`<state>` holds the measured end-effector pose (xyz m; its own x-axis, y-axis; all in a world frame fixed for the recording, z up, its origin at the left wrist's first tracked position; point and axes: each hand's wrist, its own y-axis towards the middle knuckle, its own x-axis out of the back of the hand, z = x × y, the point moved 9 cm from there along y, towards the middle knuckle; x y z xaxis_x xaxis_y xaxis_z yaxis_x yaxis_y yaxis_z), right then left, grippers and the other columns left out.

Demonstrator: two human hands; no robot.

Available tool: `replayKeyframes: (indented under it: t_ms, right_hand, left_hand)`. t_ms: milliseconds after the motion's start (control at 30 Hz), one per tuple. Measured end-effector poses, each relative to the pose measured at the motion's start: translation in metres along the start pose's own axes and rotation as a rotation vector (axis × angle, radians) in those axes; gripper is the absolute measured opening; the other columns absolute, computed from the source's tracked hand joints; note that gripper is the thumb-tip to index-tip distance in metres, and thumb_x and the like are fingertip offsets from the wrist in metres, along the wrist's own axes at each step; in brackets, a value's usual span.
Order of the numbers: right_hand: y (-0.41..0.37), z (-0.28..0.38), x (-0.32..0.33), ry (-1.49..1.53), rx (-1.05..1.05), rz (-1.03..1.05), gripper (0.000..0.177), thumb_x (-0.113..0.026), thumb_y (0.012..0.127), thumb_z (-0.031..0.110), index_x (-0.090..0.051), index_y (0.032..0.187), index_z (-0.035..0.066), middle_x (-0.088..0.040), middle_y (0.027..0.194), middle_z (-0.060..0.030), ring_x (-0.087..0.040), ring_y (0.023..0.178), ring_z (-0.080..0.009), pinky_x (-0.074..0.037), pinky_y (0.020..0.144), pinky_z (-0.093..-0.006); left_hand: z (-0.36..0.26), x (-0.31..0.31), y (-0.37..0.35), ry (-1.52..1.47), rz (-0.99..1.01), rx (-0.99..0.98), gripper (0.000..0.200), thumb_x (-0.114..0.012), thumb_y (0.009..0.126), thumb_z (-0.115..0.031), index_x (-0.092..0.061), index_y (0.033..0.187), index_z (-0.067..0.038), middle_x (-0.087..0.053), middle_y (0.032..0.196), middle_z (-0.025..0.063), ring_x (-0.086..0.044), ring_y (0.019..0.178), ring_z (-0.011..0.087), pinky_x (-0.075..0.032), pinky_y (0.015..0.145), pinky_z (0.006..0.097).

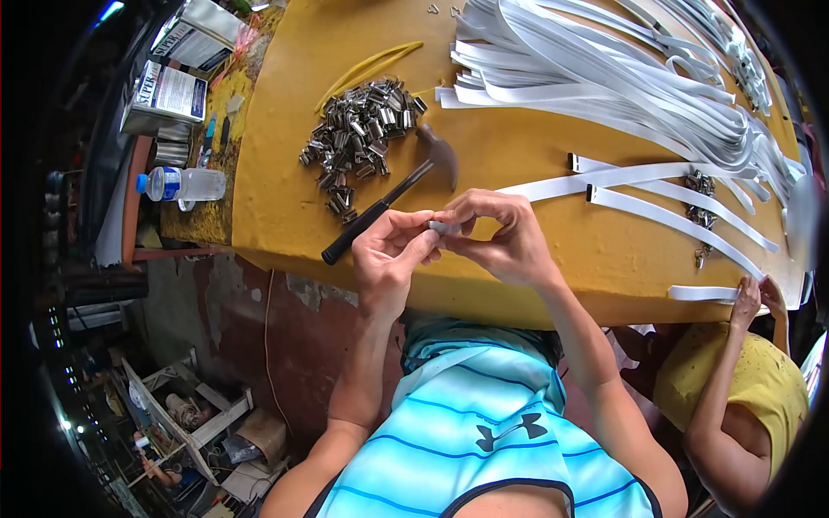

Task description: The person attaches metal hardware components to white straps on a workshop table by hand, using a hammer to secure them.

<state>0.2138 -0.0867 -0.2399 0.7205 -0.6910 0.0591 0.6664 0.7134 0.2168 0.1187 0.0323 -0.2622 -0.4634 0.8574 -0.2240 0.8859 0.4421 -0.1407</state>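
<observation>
My left hand (393, 252) and my right hand (501, 233) meet above the table's near edge, fingers pinched round the end of a white strap (561, 186). The strap runs off to the right from my right hand. Whether a metal clip sits on the pinched end is hidden by my fingers. A hammer (380, 207) with a black handle lies just beyond my left hand. Past it is a pile of shiny metal clips (363, 129). Two white straps with dark metal ends, one of them the near strap (665, 220), lie to the right.
A large bundle of white straps (604, 78) covers the far right of the yellow table (276, 155). Small metal hooks (701, 203) lie among straps. A water bottle (186, 184) and tins (168, 93) stand left. A co-worker's hands (756, 298) hold a strap at right.
</observation>
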Motion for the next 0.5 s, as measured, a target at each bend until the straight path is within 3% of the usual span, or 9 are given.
replayKeyframes:
  t_ms: [200,367,500]
  right_hand:
    - [-0.004,0.014,0.0,-0.11,0.092,-0.024,0.02,-0.076,0.077,-0.002,-0.071,0.096,0.005,-0.069,0.085,-0.0067,-0.065,0.074,-0.0187,-0.053,0.068,-0.0304]
    - [-0.006,0.035,0.005,-0.396,0.153,-0.03,0.03,-0.077,0.079,0.005,-0.069,0.107,0.009,-0.068,0.094,-0.0069,-0.067,0.081,-0.0284,-0.055,0.071,-0.0365]
    - [-0.008,0.032,0.008,-0.432,0.145,-0.041,0.029,-0.077,0.079,0.007,-0.069,0.106,0.01,-0.068,0.095,-0.008,-0.068,0.082,-0.0293,-0.056,0.07,-0.0369]
  left_hand:
    - [-0.003,-0.005,0.001,0.03,-0.003,-0.001,0.015,-0.063,0.092,0.005,-0.064,0.107,0.005,-0.071,0.095,0.0102,-0.065,0.077,0.0096,-0.052,0.068,0.0227]
    - [-0.001,-0.011,0.004,0.113,-0.013,0.015,0.016,-0.061,0.093,0.005,-0.063,0.109,0.004,-0.069,0.096,0.0071,-0.063,0.08,0.008,-0.051,0.07,0.0214]
    - [-0.003,-0.014,0.006,0.124,-0.015,-0.009,0.017,-0.061,0.094,0.003,-0.064,0.111,0.002,-0.069,0.096,0.0054,-0.063,0.08,0.0074,-0.051,0.07,0.0206]
